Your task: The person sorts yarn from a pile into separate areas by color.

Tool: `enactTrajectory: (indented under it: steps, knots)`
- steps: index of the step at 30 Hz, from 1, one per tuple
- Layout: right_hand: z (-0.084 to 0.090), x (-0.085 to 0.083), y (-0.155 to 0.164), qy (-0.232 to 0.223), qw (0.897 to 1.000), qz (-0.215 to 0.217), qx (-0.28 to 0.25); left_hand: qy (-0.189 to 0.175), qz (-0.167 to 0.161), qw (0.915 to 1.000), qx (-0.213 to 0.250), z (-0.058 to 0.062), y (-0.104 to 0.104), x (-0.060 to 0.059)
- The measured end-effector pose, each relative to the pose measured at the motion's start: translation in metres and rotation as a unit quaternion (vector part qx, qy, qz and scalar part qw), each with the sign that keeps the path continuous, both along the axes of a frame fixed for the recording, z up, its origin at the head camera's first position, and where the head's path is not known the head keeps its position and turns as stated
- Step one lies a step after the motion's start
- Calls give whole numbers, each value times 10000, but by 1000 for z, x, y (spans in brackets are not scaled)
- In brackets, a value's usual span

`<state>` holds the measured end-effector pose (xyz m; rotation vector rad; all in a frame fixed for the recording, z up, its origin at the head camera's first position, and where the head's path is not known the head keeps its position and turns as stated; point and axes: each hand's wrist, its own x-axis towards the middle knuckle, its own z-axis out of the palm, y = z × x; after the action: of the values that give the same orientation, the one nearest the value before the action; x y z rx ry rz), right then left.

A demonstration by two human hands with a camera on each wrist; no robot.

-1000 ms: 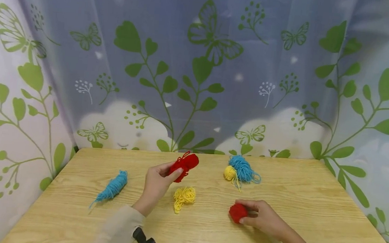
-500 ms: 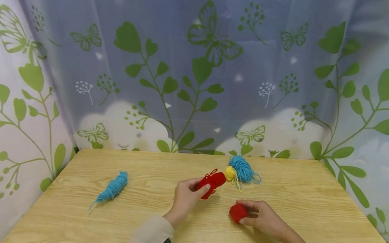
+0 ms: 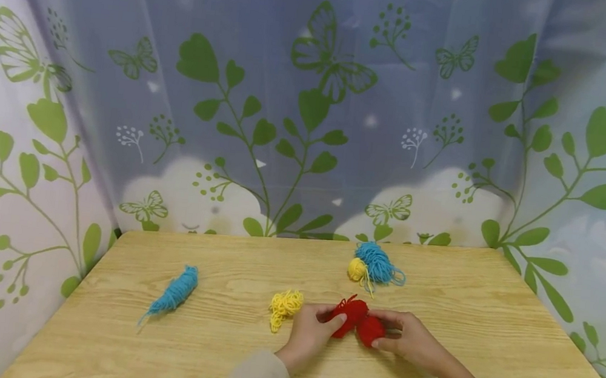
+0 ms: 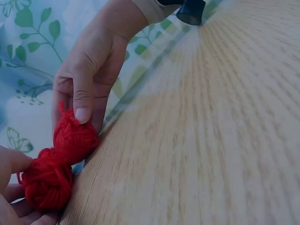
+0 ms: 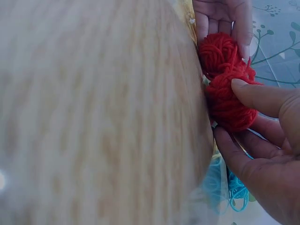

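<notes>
**Head view: two red yarn pieces meet near the front of the table**

Head view shows the left hand point(image 3: 309, 334) pinching a red skein point(image 3: 348, 315) between thumb and fingers, its end butted against a red ball point(image 3: 371, 330) that the right hand point(image 3: 413, 341) grips with curled fingers. Both lie low over the table point(image 3: 467, 302), near its front edge and a little right of centre. In the left wrist view the thumb presses on top of the skein with the fingers behind it; in the right wrist view the thumb rests on the ball with the other fingers cupped below.

Bringing the two reds together cleanly probably calls for a light pinch, since loose strands slip and snag easily. Keeping the ball cupped would stop it rolling, and holding the skein near its middle should keep its loops from unravelling.

All the yarn is soft, fuzzy and easily squashed. The skein is a loose oblong bundle with stray loops at its far end; the ball is tightly wound and round. A yellow tangle point(image 3: 284, 306) lies just left of the left hand, flat and loose. A blue skein point(image 3: 175, 293) sits well apart to the left, tapered with a trailing tail. At the back, a small yellow ball point(image 3: 357, 269) touches a blue bundle point(image 3: 380, 263). The table is smooth, pale wood grain with a slight sheen. A leaf-and-butterfly curtain point(image 3: 310, 110) hangs behind.
</notes>
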<state>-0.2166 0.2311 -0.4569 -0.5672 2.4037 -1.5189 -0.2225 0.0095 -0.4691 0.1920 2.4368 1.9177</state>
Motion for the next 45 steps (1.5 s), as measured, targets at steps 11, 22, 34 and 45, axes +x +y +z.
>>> enactTrajectory:
  steps: [11, 22, 34, 45]
  knots:
    - [3, 2, -1, -78, 9997, -209, 81, -97, -506, 9982, 291, 2, 2, 8]
    - [4, 2, -2, -61, 9997, -209, 70, 104, -538, 9981, 270, -1, 1, 9]
    - [4, 3, -3, -90, 9999, -68, -102, 175, -596, 9980, -89, 16, -11, 5]
    - [3, 3, -3, -135, 9998, -85, -86, 1258, -435, 9872, -880, 44, -48, -13]
